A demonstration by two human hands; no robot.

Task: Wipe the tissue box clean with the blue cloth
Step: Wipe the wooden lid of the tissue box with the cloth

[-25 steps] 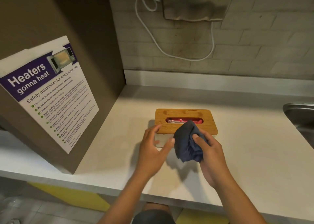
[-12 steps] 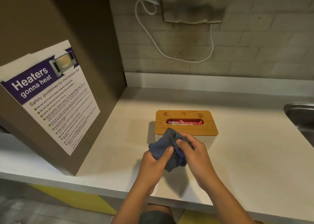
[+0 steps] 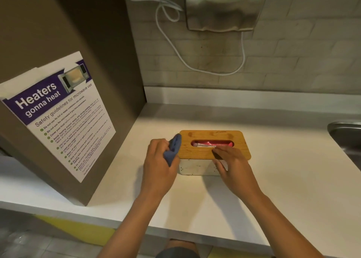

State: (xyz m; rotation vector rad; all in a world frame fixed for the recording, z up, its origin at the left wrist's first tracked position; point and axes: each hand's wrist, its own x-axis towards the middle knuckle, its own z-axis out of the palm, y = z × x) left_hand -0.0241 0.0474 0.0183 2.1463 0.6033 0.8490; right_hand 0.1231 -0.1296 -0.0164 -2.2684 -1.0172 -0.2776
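Since the earlier frame the blue cloth [image 3: 172, 150] has passed into the left hand [image 3: 158, 164], which clutches it against the left end of the tissue box [image 3: 195, 167]; the right hand [image 3: 232, 164] has let go and grips the box's front edge, fingers on the wooden lid [image 3: 214, 135], thumb on its front. The box stands on the bench [image 3: 293, 179].

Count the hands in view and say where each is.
2. The left hand holds the blue cloth against the left end of the tissue box; the right hand grips its front edge.
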